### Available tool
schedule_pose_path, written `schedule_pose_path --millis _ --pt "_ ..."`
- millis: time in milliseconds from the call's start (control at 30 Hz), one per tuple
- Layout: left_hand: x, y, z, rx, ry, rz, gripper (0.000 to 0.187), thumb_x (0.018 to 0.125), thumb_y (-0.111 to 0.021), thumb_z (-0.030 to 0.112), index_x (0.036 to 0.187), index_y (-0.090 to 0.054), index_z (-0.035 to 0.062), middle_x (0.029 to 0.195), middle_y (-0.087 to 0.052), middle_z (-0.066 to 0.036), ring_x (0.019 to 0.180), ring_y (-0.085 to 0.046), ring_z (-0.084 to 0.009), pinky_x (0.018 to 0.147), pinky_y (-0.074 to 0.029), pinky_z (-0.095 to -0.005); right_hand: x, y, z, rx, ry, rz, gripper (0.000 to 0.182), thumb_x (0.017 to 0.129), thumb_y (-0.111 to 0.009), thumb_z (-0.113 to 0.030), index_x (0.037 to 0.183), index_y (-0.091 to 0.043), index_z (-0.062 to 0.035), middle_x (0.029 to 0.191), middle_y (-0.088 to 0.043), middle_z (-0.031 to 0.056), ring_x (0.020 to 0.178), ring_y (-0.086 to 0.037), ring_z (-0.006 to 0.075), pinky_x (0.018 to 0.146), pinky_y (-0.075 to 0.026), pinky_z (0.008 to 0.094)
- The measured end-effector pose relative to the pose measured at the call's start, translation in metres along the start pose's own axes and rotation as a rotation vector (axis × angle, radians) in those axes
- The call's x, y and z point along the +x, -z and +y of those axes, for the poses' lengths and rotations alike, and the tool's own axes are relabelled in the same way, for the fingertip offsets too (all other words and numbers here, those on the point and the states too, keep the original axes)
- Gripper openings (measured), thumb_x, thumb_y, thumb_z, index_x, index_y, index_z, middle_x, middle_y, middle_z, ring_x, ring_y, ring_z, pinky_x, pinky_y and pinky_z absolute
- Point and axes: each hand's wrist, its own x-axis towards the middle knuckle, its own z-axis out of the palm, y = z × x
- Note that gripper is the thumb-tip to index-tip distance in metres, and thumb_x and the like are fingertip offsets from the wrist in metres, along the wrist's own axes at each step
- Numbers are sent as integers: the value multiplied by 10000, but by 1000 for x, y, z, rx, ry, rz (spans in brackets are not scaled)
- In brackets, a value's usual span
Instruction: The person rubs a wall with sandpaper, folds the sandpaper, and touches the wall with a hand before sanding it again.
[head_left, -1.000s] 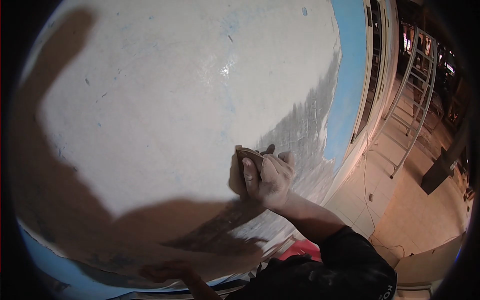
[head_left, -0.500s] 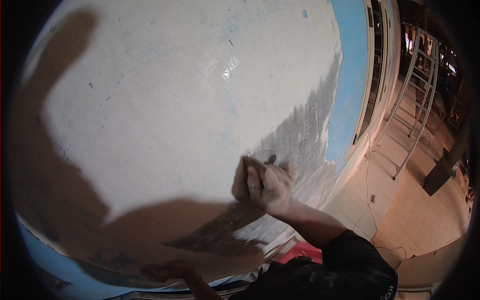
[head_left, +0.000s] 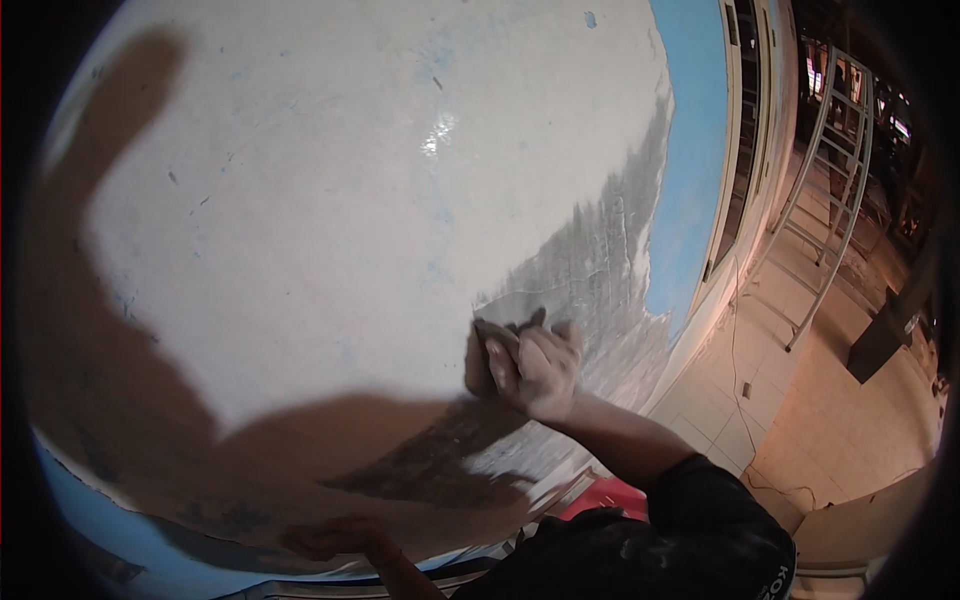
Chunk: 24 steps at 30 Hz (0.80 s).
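Note:
A large wall [head_left: 290, 220] fills the view, mostly whitish, with a grey rough patch [head_left: 590, 250] and blue paint along its right and lower edges. My right hand [head_left: 540, 370] is closed around a thin dark scraper-like tool [head_left: 492, 332], pressed near the border between the white surface and the grey patch. Down at the bottom, in shadow, my left hand [head_left: 325, 538] is near the wall's lower part; its fingers look curled, but what they hold, if anything, is too dark to see.
A metal ladder [head_left: 835, 190] stands at the right on the tiled floor [head_left: 715, 400]. A cable [head_left: 737, 375] runs over the tiles. Beside the blue paint is a window frame [head_left: 735, 150]. Something red [head_left: 608, 497] lies behind my right arm, and a dark box-like object [head_left: 878, 345] is farther right.
My right hand with the tool has shifted slightly left and down in the view. The wall has also shifted slightly left in the view. My left hand has hardly moved.

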Motion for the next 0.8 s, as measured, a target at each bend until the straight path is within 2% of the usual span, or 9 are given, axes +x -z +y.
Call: schedule_pose_path --millis 33,133,167,300,433,533,567,667,800 --pt "0 -1 1 -5 1 3 536 945 -278 320 1296 -285 -85 1336 -276 -273 1253 -267 -417 1007 -227 -507 16 0 -1 7 -11 33 185 751 -641 -95 658 -482 -85 547 -507 30 433 -463 182 504 -289 324" --pt "0 0 1 3 3 4 535 946 -278 317 1297 -280 -87 1337 -273 -273 1253 -264 -419 1006 -226 -510 36 -3 2 16 -16 64 296 749 -651 -125 585 -405 -126 509 -474 0 417 -445 141 490 -251 296" --pt "1 0 1 9 2 6 536 946 -277 316 1298 -276 -88 1338 -270 -273 1254 -262 -420 1006 -225 -511 32 -4 1 1 -25 109 300 758 -644 -126 583 -401 -126 505 -476 -4 409 -437 137 480 -256 290" --pt "0 0 0 -7 14 -7 536 943 -283 314 1303 -272 -83 1345 -256 -273 1258 -258 -417 1008 -223 -507 -19 -3 -4 44 -33 54 301 781 -629 -142 583 -402 -133 485 -468 -12 397 -433 130 463 -253 297" --pt "4 5 3 19 15 -28 532 941 -286 307 1304 -270 -82 1347 -252 -274 1261 -257 -416 1009 -227 -502 7 -1 2 4 31 31 279 773 -627 -135 600 -407 -130 522 -495 -8 432 -471 125 475 -253 305" --pt "3 4 4 38 -7 -23 529 942 -281 299 1303 -268 -87 1346 -250 -278 1261 -258 -417 1009 -228 -503 17 1 -3 76 -57 -39 140 751 -637 -91 673 -523 -71 560 -525 25 445 -478 172 519 -289 320" --pt "3 3 3 50 -14 -17 527 943 -278 296 1303 -268 -89 1346 -250 -280 1260 -259 -418 1010 -227 -504 13 -3 -4 47 -69 49 120 755 -635 -90 691 -537 -67 556 -524 19 443 -482 171 519 -294 316" --pt "5 2 6 18 8 6 520 947 -272 291 1307 -270 -84 1349 -252 -271 1261 -260 -414 1012 -226 -503 -21 -4 -8 76 -106 9 116 757 -636 -92 696 -541 -70 553 -523 20 438 -482 171 516 -298 314" --pt "0 -1 2 28 4 2 503 954 -266 278 1311 -275 -76 1358 -247 -253 1264 -257 -409 1018 -225 -503 17 2 -9 63 -60 18 71 755 -635 -89 722 -579 -60 565 -534 35 436 -484 174 515 -301 309"
